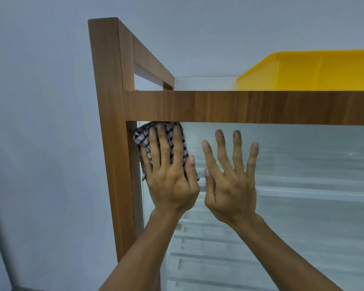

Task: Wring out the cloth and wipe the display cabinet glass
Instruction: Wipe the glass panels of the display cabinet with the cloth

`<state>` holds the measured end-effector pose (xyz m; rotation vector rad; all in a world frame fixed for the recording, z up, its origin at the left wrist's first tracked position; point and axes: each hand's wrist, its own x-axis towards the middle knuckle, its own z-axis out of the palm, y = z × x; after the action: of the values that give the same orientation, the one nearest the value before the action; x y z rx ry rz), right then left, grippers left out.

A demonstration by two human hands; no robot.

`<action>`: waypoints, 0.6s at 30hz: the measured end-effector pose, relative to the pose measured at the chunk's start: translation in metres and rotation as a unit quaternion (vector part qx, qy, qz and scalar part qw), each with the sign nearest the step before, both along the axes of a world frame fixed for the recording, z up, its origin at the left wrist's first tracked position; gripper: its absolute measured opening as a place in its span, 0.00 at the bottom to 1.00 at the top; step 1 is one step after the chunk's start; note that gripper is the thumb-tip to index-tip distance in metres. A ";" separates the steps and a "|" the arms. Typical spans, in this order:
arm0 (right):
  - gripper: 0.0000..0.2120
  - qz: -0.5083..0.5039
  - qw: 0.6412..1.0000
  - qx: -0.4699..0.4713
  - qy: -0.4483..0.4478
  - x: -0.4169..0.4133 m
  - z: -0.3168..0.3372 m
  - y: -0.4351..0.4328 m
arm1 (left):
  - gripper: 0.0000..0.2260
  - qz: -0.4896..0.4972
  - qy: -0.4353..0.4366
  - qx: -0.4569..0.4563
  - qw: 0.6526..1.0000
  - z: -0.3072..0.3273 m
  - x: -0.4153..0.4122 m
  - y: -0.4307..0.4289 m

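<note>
A: Two hands up at the pane. Left hand [168,175] lies flat with its fingers straight, pressing the checked cloth [141,137] onto the display cabinet glass [303,164]. The cloth sits in the glass's top left corner, touching the wooden top rail [240,106] and just beside the left post [109,122]. Right hand [231,181] is open with its fingers spread, holding nothing, just beside the left. Cannot tell whether it touches the pane.

B: Step in hand?

A: Wiping, by my reading. The cloth is bunched under the palm and no drips show. To do it well, put even pressure through the whole palm. Run rightward under the rail, then work down in overlapping passes. Push a cloth edge into the seam where pane meets post. The bare right hand would likely leave prints on the glass, so better to brace it on the wood.

B: Containers?

A: Behind the glass are pale shelves or slats, blurred. Nothing on them that I can make out. Farther off, on the cabinet top at right, stands a yellow bin [303,72]. Its inside is hidden from this low angle, so its contents are unknown.
</note>
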<state>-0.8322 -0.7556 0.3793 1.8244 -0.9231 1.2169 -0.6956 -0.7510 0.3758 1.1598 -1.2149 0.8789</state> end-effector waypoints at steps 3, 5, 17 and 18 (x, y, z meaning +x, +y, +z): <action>0.27 0.021 1.000 0.008 0.002 -0.004 0.000 0.001 | 0.27 0.004 -0.027 0.005 1.000 -0.004 0.012 -0.002; 0.27 0.042 0.999 0.011 0.015 -0.012 0.001 0.002 | 0.28 0.005 -0.043 0.003 0.999 -0.006 0.018 -0.001; 0.24 -0.009 0.999 -0.004 -0.038 -0.080 0.007 -0.001 | 0.26 -0.013 -0.143 0.035 0.989 0.005 -0.061 0.001; 0.24 -0.008 0.999 -0.004 -0.039 -0.093 0.007 -0.002 | 0.26 -0.010 -0.125 0.031 0.992 0.004 -0.059 0.000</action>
<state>-0.9253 -0.7579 0.3864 1.7715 -0.9729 1.2885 -0.7545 -0.7508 0.3797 1.1089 -1.4634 0.9991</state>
